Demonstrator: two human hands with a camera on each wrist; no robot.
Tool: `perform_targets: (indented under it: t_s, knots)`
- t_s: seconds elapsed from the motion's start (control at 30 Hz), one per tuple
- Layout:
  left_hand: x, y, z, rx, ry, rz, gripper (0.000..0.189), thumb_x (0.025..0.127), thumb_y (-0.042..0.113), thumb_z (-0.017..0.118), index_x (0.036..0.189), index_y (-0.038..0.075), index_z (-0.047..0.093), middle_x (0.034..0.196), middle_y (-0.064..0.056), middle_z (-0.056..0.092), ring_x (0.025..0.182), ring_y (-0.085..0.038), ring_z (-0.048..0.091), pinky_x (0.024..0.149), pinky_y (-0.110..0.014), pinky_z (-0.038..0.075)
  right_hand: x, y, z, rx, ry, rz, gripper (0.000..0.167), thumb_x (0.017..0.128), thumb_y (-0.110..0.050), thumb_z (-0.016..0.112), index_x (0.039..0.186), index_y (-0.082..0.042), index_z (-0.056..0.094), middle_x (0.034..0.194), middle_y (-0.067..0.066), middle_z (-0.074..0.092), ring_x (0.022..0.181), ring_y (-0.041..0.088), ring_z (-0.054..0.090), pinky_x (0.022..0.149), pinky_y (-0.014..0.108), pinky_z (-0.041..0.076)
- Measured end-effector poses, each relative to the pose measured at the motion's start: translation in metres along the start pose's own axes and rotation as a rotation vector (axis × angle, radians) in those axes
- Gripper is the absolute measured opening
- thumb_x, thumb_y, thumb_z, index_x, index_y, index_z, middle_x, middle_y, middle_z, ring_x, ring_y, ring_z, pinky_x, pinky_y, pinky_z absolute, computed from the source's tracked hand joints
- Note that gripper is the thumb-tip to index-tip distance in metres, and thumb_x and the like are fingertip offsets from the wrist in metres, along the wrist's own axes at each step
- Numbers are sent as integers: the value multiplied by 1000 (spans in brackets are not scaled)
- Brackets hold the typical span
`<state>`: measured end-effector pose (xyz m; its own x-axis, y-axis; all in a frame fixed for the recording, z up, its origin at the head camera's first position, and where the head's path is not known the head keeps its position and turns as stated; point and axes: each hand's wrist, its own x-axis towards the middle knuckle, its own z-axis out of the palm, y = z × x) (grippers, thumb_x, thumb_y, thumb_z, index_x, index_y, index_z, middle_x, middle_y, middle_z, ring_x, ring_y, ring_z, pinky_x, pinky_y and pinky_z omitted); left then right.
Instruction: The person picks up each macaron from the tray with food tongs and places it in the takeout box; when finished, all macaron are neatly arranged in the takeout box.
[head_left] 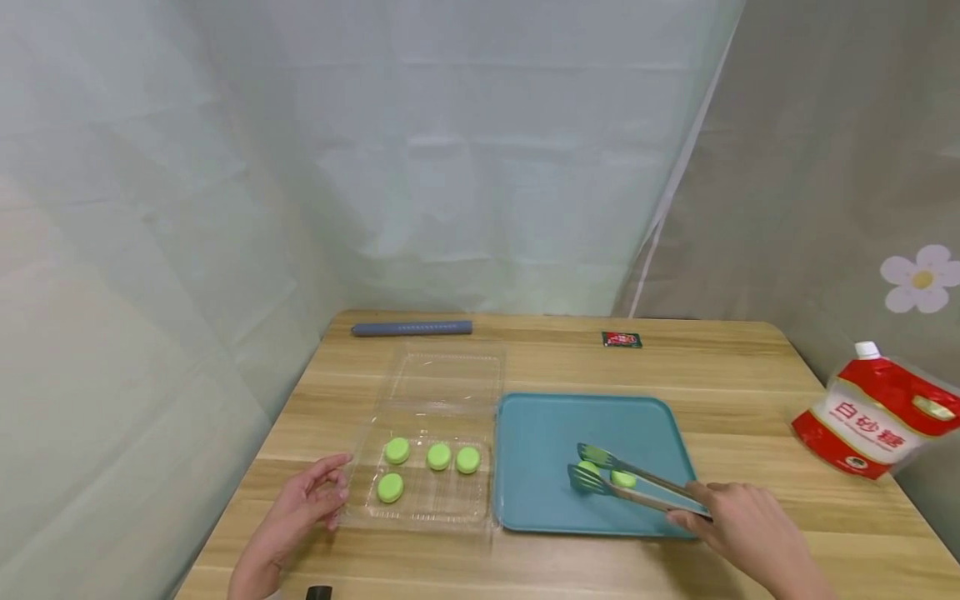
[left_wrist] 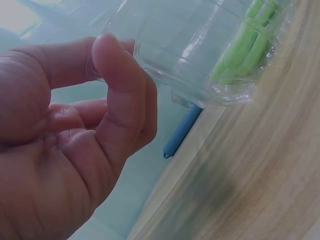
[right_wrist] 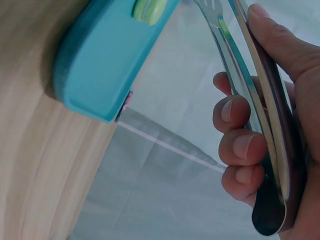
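Note:
My left hand pinches the left edge of a clear plastic clamshell box between thumb and finger, as the left wrist view shows. Its lid lies folded back, and several green macarons sit inside. In my right hand is a pair of metal tongs, fingers wrapped round both arms. The slotted tips reach over a blue tray, spread on either side of a green macaron; whether they touch it I cannot tell. A second macaron lies between the tong arms, nearer the hand.
A red and white pouch with a white cap stands at the table's right edge. Toward the back lie a blue-grey rod and a small red and dark packet. A black object shows at the front edge. Curtains hang behind the table.

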<state>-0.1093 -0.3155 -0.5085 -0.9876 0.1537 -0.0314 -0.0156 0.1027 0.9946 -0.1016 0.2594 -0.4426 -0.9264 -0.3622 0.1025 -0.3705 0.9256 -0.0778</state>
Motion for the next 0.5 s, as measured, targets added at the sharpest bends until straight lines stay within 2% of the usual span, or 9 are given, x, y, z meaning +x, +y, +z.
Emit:
perform_targets:
  t_s: [0.27, 0.33, 0.5]
  knots:
    - [-1, -2, 0, -9, -4, 26, 53, 95, -9, 59, 141, -21, 34, 100, -16, 52, 66, -8, 54, 53, -24, 52, 7, -4, -4, 29, 25, -26, 37, 85, -50, 77, 92, -14, 75, 59, -16, 36, 51, 1, 31, 46, 21, 30]
    - [-1, -1, 0, -7, -3, 22, 53, 95, -9, 59, 141, -21, 34, 101, -15, 52, 66, -8, 54, 53, -24, 51, 8, -4, -6, 30, 55, -39, 36, 84, -49, 78, 91, -14, 75, 59, -17, 37, 51, 1, 31, 45, 20, 30]
    - [0, 0, 1, 1, -4, 10, 54, 96, -7, 59, 142, -21, 34, 100, -17, 52, 66, -8, 53, 54, -24, 51, 12, -5, -10, 37, 200, -114, 35, 80, -45, 82, 91, -12, 76, 61, -19, 47, 51, -3, 31, 44, 21, 32]
